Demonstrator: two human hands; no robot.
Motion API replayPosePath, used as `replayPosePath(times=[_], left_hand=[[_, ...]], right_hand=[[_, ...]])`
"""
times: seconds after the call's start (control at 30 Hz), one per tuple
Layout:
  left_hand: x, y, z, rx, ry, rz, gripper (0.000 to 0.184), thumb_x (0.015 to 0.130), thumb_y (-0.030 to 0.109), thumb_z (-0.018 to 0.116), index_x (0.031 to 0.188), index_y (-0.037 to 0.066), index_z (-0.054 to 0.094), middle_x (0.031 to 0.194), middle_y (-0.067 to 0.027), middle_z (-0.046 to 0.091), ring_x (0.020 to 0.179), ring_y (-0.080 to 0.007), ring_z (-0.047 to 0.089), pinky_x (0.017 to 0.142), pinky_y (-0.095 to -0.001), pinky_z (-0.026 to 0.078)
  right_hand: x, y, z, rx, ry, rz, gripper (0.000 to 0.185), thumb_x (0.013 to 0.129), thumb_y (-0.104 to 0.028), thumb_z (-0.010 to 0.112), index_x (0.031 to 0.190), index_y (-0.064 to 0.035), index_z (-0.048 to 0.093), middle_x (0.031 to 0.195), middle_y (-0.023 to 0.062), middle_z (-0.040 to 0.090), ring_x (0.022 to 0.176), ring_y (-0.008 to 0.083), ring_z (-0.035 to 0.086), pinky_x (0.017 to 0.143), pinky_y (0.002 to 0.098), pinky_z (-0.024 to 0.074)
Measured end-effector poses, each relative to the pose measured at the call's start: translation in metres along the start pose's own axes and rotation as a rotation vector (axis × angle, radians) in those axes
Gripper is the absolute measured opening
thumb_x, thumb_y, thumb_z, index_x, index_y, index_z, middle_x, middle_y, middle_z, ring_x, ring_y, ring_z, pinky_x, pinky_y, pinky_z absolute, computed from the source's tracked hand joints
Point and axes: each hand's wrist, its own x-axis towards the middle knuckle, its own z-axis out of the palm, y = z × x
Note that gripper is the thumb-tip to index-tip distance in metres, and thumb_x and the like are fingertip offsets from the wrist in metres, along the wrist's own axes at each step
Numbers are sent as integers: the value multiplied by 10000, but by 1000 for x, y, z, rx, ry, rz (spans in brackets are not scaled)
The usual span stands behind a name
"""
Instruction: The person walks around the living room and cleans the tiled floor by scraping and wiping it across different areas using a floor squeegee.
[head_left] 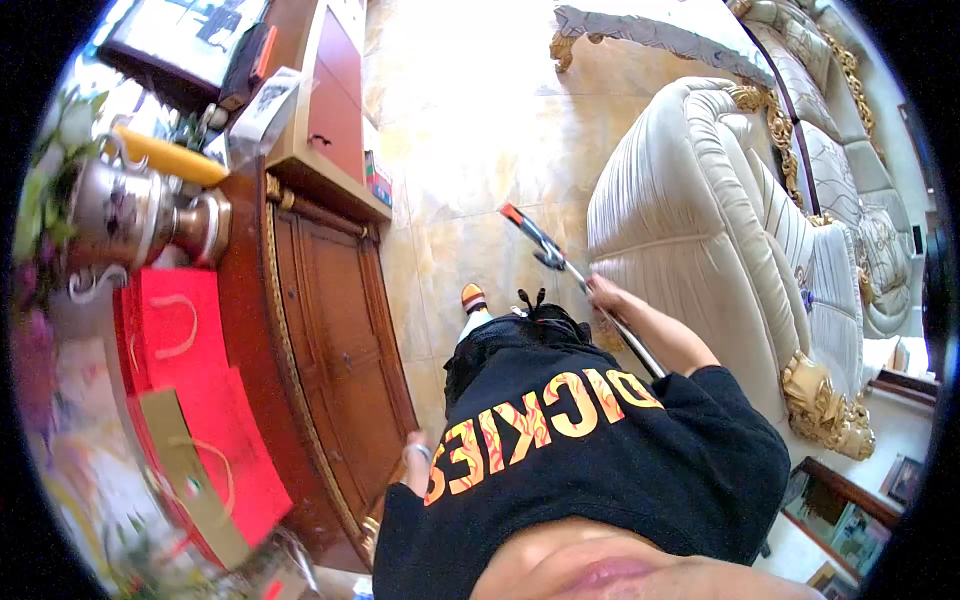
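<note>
My right hand [605,293] is closed round a thin metal pole [635,345], beside the cream armchair. At the pole's far end, a dark and grey head with an orange-red tip [530,237] is over the tiled floor. My left hand [417,456] hangs low by the wooden cabinet [340,330], with something pale round a finger or the hand. Its fingers are mostly hidden and blurred, so what it holds, if anything, cannot be made out.
The cream armchair [660,190] stands close on the right, with gold-trimmed sofas beyond. Along the left runs the cabinet, bearing red paper bags [190,330], a metal vase [125,215] and a yellow object [170,157]. A table [650,35] with a carved gold leg is ahead.
</note>
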Motion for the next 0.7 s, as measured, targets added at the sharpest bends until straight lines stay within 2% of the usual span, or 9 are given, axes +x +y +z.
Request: replayPosePath(times=[0.07,0.13,0.17,0.2,0.23,0.37,0.6,0.67,0.7], left_hand=[[47,101,-10,-18,-23,122,126,766,186,456,683,103,409,496,-10,417,391,-107,383,330,-257,305],[88,225,-30,-5,-390,158,123,778,209,442,723,101,419,497,-15,445,372,-122,386,321,-259,305],[79,280,-13,76,-132,540,94,781,187,439,758,96,446,508,-26,467,377,-121,399,326,-264,315],[40,359,-3,231,-90,512,44,805,151,387,772,135,364,523,-1,406,400,-104,361,315,-260,266],[94,398,5,34,-181,778,60,816,156,407,848,108,423,599,-8,471,450,-103,423,352,-250,319],[4,553,55,170,-163,851,231,806,149,439,1003,32,469,769,-51,571,630,-109,548,507,-233,434],[42,620,118,813,-124,893,217,751,237,415,792,66,542,709,-134,580,685,-251,573,653,-354,444],[76,622,110,1068,-318,962,233,736,235,419,794,66,569,658,-108,591,644,-268,582,637,-362,450],[80,605,112,773,-262,681,220,724,216,447,765,44,580,671,-97,602,608,-223,586,589,-337,458]], right_hand=[[34,-47,-25,257,-47,-49,589,561,12,511,1124,-85,365,629,95,463,496,174,486,391,299,387],[36,-88,-46,743,19,28,598,612,62,501,1163,-66,306,619,85,465,449,119,455,344,229,360],[22,-116,-58,1034,25,116,439,667,43,510,1074,-50,373,638,72,472,442,88,433,333,205,349],[33,-118,-70,1123,-102,118,346,687,34,507,1003,-49,397,641,59,467,440,73,419,330,190,339],[43,-119,-78,1206,-229,112,253,706,25,504,933,-47,420,645,45,462,438,57,405,327,174,329],[95,-164,-102,952,-60,29,152,705,-7,516,821,-48,427,626,10,416,451,47,387,325,174,317],[229,-206,-174,841,74,19,135,654,-7,522,749,1,427,517,43,406,378,101,402,305,229,333],[267,-218,-211,866,79,44,106,655,3,513,716,5,426,497,47,400,362,105,392,298,233,327],[276,-226,-228,900,63,59,92,656,7,508,697,5,426,491,49,399,358,107,390,297,235,324]])
